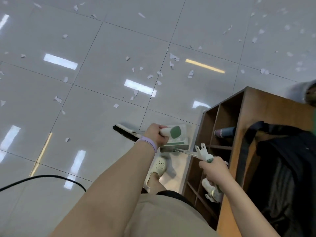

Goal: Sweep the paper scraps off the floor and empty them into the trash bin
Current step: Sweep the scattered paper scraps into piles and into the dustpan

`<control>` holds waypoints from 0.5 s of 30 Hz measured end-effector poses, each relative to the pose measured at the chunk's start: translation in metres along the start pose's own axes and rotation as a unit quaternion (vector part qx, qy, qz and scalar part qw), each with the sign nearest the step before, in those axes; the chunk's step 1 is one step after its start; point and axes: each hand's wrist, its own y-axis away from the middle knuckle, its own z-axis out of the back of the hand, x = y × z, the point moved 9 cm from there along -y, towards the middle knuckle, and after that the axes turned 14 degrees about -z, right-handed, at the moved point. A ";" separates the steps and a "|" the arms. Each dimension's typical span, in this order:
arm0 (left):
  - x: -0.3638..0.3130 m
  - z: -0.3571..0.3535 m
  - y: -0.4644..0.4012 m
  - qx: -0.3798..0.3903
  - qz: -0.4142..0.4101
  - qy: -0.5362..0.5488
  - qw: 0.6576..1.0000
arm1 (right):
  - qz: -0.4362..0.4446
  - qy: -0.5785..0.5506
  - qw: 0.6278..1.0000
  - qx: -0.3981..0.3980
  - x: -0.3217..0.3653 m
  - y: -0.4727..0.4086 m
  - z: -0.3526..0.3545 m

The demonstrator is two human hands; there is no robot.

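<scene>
Several white paper scraps [172,57] lie scattered over the glossy grey tile floor [95,53], thickest around the middle and the far right. My left hand [154,134] grips the white and green handle top of a broom [125,131], whose black bristles rest on the floor to the left. My right hand [214,170] grips the white and green handle of a dustpan [174,146], which stands on the floor just in front of my foot. No trash bin is in view.
A brown wooden cubby shelf [253,106] stands at the right, with shoes in its compartments and a black bag [287,159] on top. A black cable [44,177] crosses the floor at lower left. My foot in a white clog [159,165] is beside the shelf.
</scene>
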 end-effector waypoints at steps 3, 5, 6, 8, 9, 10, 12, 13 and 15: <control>-0.035 -0.015 0.001 0.030 -0.051 -0.031 0.998 | -0.013 -0.028 0.999 -0.009 -0.012 0.003 -0.003; -0.052 -0.014 0.002 0.045 -0.046 0.049 0.997 | -0.011 -0.039 0.999 -0.015 -0.015 0.006 -0.008; -0.060 -0.010 0.004 0.063 -0.049 0.058 0.995 | -0.011 -0.044 0.999 -0.016 -0.018 0.006 -0.011; -0.072 0.018 -0.008 0.095 -0.033 0.048 0.994 | -0.014 -0.055 0.998 -0.015 -0.020 0.007 -0.018; -0.074 0.039 -0.017 0.078 -0.003 0.063 0.995 | -0.015 -0.057 0.998 -0.015 -0.019 0.007 -0.022; -0.076 0.060 -0.026 0.081 0.028 0.077 0.993 | -0.014 -0.057 0.998 -0.015 -0.019 0.007 -0.025; -0.081 0.095 -0.031 0.127 0.068 0.132 0.981 | -0.014 -0.059 0.998 -0.017 -0.013 0.008 -0.033; -0.086 0.114 -0.033 0.141 0.082 0.150 0.975 | -0.014 -0.059 0.998 -0.017 -0.008 0.009 -0.038; -0.098 0.144 -0.028 0.167 0.089 0.165 0.968 | -0.016 -0.062 0.998 -0.012 0.007 0.012 -0.051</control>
